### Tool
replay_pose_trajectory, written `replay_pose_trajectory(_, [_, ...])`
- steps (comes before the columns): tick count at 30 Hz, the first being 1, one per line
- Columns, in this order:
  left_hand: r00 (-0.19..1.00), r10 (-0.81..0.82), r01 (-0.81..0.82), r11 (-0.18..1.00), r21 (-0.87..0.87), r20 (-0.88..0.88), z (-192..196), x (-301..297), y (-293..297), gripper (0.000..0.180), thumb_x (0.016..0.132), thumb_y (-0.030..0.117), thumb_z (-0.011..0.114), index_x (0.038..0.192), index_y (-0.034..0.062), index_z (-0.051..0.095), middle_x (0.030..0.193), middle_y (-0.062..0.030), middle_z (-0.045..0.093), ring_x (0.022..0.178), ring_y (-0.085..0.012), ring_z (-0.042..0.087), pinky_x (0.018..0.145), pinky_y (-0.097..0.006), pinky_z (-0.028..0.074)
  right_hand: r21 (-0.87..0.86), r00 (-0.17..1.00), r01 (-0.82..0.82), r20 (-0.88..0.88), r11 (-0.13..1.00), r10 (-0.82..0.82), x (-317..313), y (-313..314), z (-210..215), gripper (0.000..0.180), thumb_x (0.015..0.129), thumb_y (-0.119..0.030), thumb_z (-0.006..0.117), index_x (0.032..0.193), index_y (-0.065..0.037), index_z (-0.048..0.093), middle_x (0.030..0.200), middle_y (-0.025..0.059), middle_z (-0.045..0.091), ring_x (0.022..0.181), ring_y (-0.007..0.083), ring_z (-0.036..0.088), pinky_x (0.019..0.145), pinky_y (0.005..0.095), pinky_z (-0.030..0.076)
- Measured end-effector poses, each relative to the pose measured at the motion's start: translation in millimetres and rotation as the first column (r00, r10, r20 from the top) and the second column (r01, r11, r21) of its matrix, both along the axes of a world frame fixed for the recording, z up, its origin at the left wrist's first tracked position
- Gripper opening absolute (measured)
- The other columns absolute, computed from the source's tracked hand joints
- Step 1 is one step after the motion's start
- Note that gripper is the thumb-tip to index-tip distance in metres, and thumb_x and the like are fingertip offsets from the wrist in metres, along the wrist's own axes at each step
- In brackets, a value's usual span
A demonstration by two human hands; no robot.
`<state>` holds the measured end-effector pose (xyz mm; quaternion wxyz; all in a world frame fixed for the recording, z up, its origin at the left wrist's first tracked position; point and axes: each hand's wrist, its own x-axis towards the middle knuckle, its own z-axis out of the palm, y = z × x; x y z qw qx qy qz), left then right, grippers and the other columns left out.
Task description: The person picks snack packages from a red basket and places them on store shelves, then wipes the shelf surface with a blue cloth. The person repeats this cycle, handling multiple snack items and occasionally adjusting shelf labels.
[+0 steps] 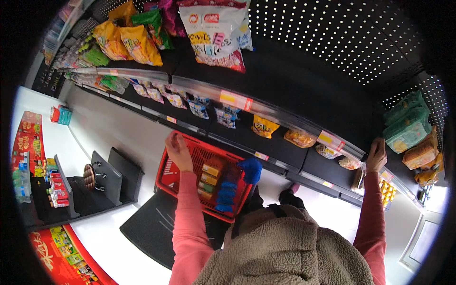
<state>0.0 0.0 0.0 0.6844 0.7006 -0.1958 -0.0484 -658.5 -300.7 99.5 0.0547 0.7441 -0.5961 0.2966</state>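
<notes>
My left hand (179, 151) is over the far left corner of a red shopping basket (164, 178). Its fingers are curled, and what they hold, if anything, I cannot make out. Inside the basket lie several blue packs (227, 194) and a stack of brown-and-yellow packs (209, 178). A blue cloth-like thing (251, 170) sits at the basket's right corner. On the right, my right hand (377, 154) rests at the front edge of the upper black shelf (308, 90), fingers stretched out beside a green clear-wrapped package (407, 124).
A large white-and-red snack bag (216, 35) and yellow snack bags (137, 45) stand on the upper shelf. Smaller packs, one of them yellow (263, 126), line the shelf below. Brown-wrapped bread (420, 151) lies at right. A dark display unit (71, 187) with bottles stands at left.
</notes>
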Motion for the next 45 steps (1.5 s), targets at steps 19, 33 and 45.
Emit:
replay_pose_trajectory(19, [0.087,-0.576,-0.183,0.793,0.581,0.813,330.7,54.1,-273.8,0.031,0.092,0.010,0.060,0.121,0.0110,0.071,0.116,-0.0153,0.072,0.115,-0.0364,0.062,0.097,-0.049,0.052,-0.042,1.000,-0.007,0.025,0.999,0.009,42.2,9.0,10.8,0.012,0.098,-0.021,0.060,0.102,-0.010,0.062,0.089,0.0162,0.070,0.084,0.0399,0.070,0.072,0.0492,0.053])
replay_pose_trajectory(33, [0.375,-0.498,0.100,0.860,0.500,0.782,362.1,48.8,-81.7,0.016,0.097,0.016,0.069,0.106,0.0031,0.067,0.092,-0.0158,0.073,0.085,-0.0319,0.071,0.076,-0.039,0.054,0.000,1.000,0.009,-0.027,1.000,-0.009,15.9,-9.4,-8.8,0.031,0.103,-0.032,0.057,0.120,-0.008,0.068,0.111,0.0171,0.075,0.098,0.0397,0.072,0.080,0.0476,0.056])
replay_pose_trajectory(45, [0.769,-0.351,-0.235,0.622,0.747,0.534,183.0,21.3,119.1,0.014,0.100,0.020,0.063,0.101,0.0066,0.062,0.090,-0.0219,0.072,0.087,-0.0438,0.070,0.072,-0.051,0.054,-0.085,0.996,-0.078,-0.059,0.993,0.073,6.9,-15.0,-6.8,0.025,0.106,-0.034,0.053,0.115,-0.014,0.065,0.095,0.0154,0.073,0.084,0.0423,0.070,0.070,0.0489,0.053])
